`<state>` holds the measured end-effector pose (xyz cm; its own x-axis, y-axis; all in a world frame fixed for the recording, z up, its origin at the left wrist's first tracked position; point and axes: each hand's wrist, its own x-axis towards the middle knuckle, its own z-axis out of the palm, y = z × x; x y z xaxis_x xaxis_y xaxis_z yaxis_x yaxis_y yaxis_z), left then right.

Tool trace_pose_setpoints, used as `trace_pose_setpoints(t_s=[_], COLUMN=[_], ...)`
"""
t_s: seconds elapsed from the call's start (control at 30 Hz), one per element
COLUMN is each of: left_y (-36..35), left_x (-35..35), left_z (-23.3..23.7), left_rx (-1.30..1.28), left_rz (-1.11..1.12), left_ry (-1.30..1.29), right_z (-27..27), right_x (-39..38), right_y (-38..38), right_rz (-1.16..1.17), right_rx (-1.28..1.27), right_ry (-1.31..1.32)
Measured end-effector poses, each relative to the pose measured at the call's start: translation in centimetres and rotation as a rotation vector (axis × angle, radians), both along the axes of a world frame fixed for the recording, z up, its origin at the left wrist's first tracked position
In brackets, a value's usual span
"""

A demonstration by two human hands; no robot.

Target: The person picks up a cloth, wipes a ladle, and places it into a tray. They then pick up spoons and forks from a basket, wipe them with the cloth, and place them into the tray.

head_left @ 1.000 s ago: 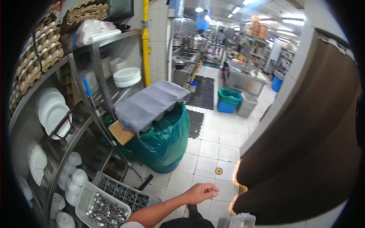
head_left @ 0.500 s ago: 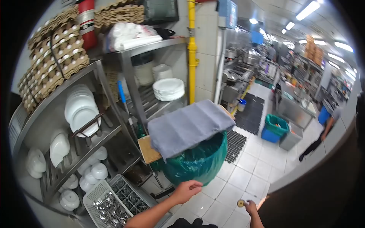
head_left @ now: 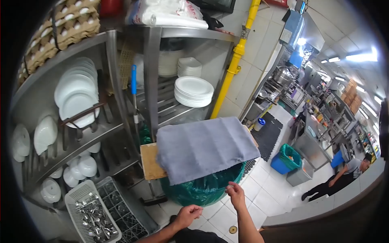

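Grey cloth (head_left: 206, 148) draped over a board (head_left: 151, 163) across the green-lined bin (head_left: 194, 193), presumably as cover. Right hand (head_left: 237, 195) and left hand (head_left: 189, 215) near the bin, fingers partly open, loosely curled, nothing visibly held. Farther left, cutlery (head_left: 97, 220) gathered in a basket (head_left: 79, 190).

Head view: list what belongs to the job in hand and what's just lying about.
Likely the job, being nearest the left hand and right hand:
- big bin
- cloth
- board

Apparently just lying about:
- plates
- bowls
- cutlery
- egg trays
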<state>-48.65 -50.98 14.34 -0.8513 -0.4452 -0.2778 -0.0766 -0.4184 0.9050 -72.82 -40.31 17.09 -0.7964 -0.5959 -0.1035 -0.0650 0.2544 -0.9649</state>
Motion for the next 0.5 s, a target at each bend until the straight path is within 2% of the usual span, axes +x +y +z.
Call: trace_pose_setpoints(t_s=[0.07,0.13,0.27,0.37,0.4,0.43,0.5], left_y=[-1.0,-2.1,-2.7,-1.8,-1.5,-0.9,1.4], left_x=[-2.0,-3.8,-6.7,-8.3,-8.7,-9.2,-9.1], left_z=[0.2,1.1,3.1,2.5,1.7,1.0,2.3], left_rx=[-0.052,-0.220,-0.340,-0.324,-0.189,-0.230,-0.241], left_rz=[-0.059,-0.126,-0.163,-0.105,-0.124,-0.085,-0.043], left_ry=[-0.027,0.010,-0.050,-0.051,-0.092,-0.034,-0.131], right_z=[1.7,3.0,4.0,2.8,3.5,2.9,3.2], right_x=[-2.3,-4.7,-7.9,-10.4,-10.4,-11.1,-11.3], right_y=[-0.5,-1.2,-4.1,-5.0,-5.1,-5.1,-4.8], right_rz=[-0.069,-0.100,-0.144,-0.161,-0.163,-0.116,-0.034], right_rx=[-0.060,0.044,0.114,0.180,0.189,0.220,0.240], right_ry=[0.044,0.077,0.091,0.155,0.173,0.218,0.246])
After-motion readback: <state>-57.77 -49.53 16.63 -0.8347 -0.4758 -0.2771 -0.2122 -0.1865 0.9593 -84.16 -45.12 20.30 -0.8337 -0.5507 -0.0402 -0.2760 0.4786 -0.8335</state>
